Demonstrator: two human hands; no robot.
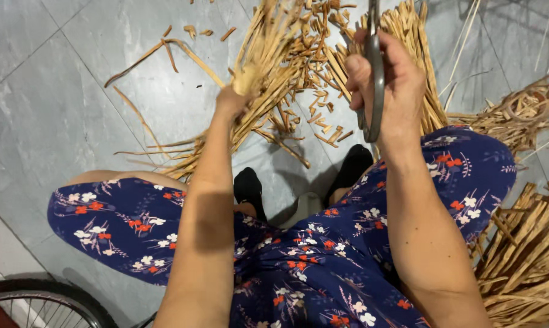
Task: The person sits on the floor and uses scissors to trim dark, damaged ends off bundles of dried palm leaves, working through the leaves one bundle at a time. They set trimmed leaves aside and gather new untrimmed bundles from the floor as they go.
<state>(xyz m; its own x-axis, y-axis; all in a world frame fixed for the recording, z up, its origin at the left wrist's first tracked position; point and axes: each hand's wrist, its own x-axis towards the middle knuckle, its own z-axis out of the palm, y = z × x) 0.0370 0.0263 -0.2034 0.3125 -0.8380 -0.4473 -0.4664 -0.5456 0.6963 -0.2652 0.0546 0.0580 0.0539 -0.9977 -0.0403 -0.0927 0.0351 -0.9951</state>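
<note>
The left hand is closed round a bundle of strips, holding it up over the floor, just left of the shears. The right hand grips the shears' handles, likely to trim the ends. The blades run off the far edge; the left fingers are hidden behind the wrist.

Left hand grips a strip bundle, left of the right hand with, apparently, shears; cut scraps on the floor between them.
</note>
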